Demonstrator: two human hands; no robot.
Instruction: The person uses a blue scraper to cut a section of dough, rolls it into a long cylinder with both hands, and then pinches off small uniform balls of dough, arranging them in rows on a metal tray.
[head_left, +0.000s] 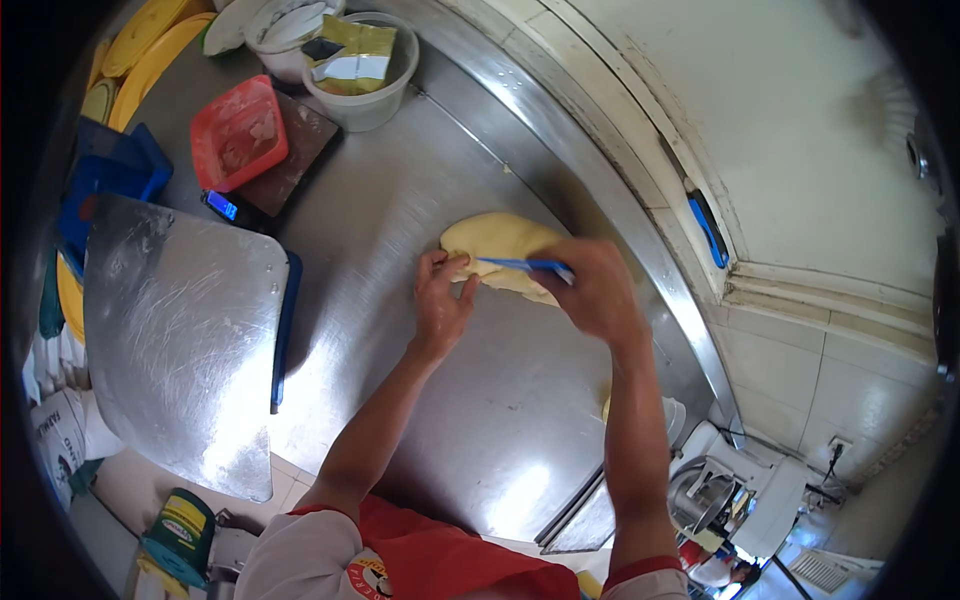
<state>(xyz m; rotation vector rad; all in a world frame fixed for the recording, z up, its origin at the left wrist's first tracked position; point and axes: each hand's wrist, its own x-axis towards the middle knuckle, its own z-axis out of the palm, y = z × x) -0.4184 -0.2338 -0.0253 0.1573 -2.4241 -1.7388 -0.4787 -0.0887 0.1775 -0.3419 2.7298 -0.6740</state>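
Observation:
A flattened piece of pale yellow dough (497, 236) lies on the steel worktable (450, 370). My right hand (600, 290) is closed round a slim blue knife (520, 264), which lies low across the dough with its tip pointing left. The rest of its handle is hidden in my fingers. At the dough's left edge, my left hand (441, 303) rests with bent fingers and thumb apart, the fingertips touching the dough close to the knife's tip.
At the far left, a red tray (238, 135) sits on a scale (303, 160). Behind it stands a clear tub (366, 112) holding a gold packet (352, 50). A large metal sheet (185, 340) stands at left. A blue-black handle (707, 228) rests on the wall ledge.

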